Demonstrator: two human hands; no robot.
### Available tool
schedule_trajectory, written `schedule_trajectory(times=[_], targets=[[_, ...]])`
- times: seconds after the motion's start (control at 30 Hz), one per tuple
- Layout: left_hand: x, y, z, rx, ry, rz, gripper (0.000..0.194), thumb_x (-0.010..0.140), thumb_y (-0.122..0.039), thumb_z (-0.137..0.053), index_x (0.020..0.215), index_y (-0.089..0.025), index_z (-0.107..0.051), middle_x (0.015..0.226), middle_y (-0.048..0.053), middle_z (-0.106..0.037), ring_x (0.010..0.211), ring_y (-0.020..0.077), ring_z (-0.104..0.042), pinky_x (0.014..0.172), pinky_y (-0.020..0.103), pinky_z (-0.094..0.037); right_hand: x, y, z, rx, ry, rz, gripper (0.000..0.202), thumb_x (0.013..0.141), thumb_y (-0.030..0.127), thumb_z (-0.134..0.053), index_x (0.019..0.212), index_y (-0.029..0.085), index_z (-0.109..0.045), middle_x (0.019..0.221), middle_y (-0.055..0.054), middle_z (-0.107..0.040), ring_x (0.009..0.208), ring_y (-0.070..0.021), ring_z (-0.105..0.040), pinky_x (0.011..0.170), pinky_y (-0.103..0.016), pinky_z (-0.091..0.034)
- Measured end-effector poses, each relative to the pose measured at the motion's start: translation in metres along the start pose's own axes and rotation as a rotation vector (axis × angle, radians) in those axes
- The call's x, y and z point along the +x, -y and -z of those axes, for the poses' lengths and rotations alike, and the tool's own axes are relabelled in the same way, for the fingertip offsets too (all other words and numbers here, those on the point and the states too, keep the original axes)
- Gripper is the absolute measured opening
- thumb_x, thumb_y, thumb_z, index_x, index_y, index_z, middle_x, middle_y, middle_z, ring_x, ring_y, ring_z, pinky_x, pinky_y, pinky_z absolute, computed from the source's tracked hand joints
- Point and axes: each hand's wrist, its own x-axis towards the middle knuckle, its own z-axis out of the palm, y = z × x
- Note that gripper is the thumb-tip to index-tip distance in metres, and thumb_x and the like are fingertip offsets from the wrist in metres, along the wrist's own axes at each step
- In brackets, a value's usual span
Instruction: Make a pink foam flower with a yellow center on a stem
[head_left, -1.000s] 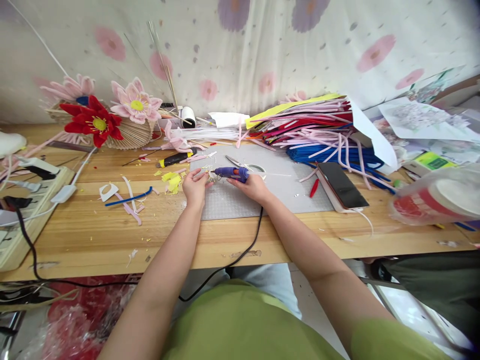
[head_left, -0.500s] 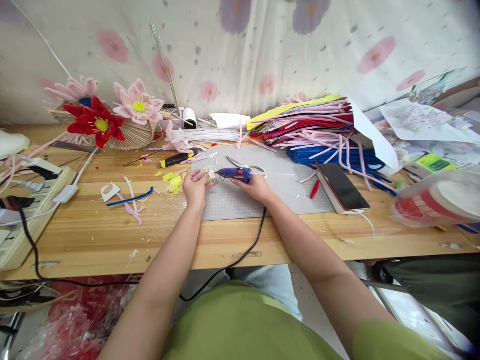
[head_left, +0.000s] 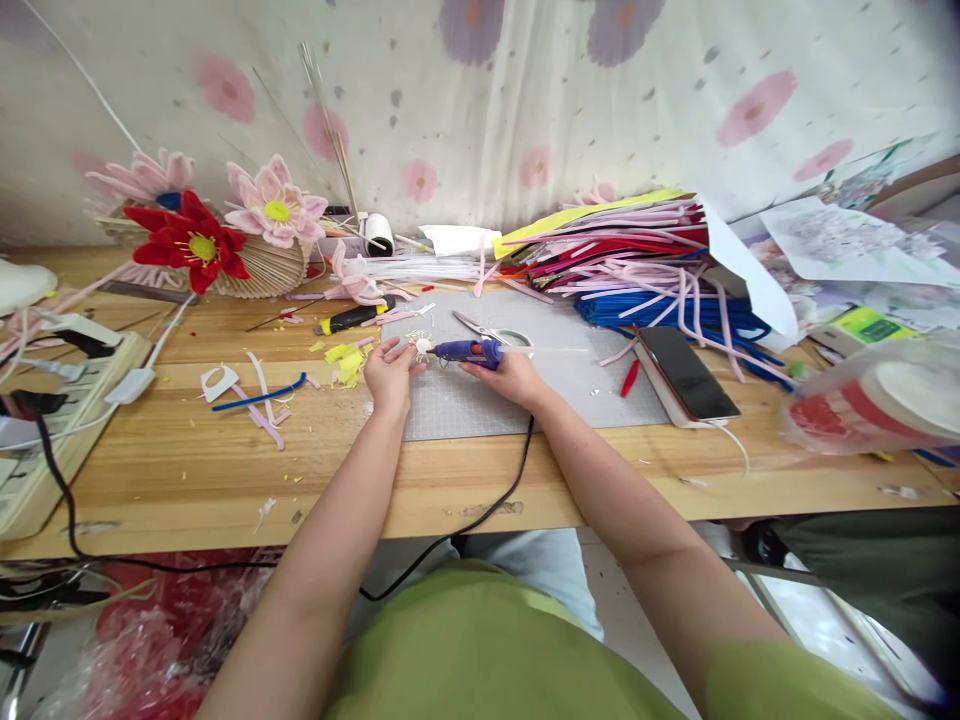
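My right hand [head_left: 511, 376] is wrapped round a blue hot glue gun [head_left: 463, 350], with a clear glue stick [head_left: 555, 350] poking out of its back end. The gun's nozzle points left and meets, or nearly meets, a small white round piece [head_left: 422, 346] with thin pale strands fanning from its edge. That piece is pinched in the fingers of my left hand [head_left: 390, 378]. Both hands are over a grey cutting mat [head_left: 465, 415]. Just behind the gun, scissors [head_left: 491, 331] lie on the mat.
Yellow scraps [head_left: 346, 365] and a yellow-black utility knife [head_left: 356, 317] lie left of the mat. Bundled pipe cleaners [head_left: 615, 250] are behind. A phone [head_left: 688, 372] rests at right. The gun's black cord [head_left: 495, 508] hangs over the table edge. Fuzzy flowers [head_left: 201, 246] stand far left.
Both hands keep almost the same place. The glue gun's nozzle has shifted very slightly left and down against the white piece.
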Motion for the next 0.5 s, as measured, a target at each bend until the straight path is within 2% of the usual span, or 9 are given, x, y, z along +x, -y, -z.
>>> schedule_trajectory(times=[0.17,0.33,0.5], targets=[[0.0007,0.0009,0.0003,0.006,0.006,-0.003,0.03,0.065,-0.005,-0.065,0.092,-0.012,-0.054,0.076,0.004,-0.065,0.063,0.011,-0.063,0.053,0.022,-0.054,0.0018,-0.0007,-0.0016,0.014,-0.014,-0.048,0.037,0.077,0.05,-0.057,0.096,0.02,-0.067,0.09,-0.005,-0.069,0.08,-0.02,-0.062,0.069,-0.029,-0.045],[0.0011,0.0009,0.0,0.01,0.004,-0.001,0.03,0.064,-0.005,-0.065,0.092,-0.012,-0.054,0.076,0.004,-0.065,0.064,0.0109,-0.064,0.053,0.021,-0.054,0.0022,-0.0015,-0.0018,0.003,0.013,0.04,0.037,0.077,0.052,-0.054,0.089,0.019,-0.066,0.085,-0.005,-0.068,0.074,-0.0175,-0.059,0.065,-0.027,-0.043],[0.0012,0.002,0.0006,0.011,0.01,-0.008,0.03,0.064,-0.006,-0.065,0.092,-0.012,-0.055,0.077,0.005,-0.065,0.065,0.0118,-0.064,0.054,0.022,-0.055,0.0043,-0.0013,-0.0032,0.002,-0.027,0.067,0.036,0.077,0.052,-0.054,0.088,0.018,-0.064,0.083,-0.005,-0.066,0.071,-0.0162,-0.057,0.062,-0.026,-0.04]])
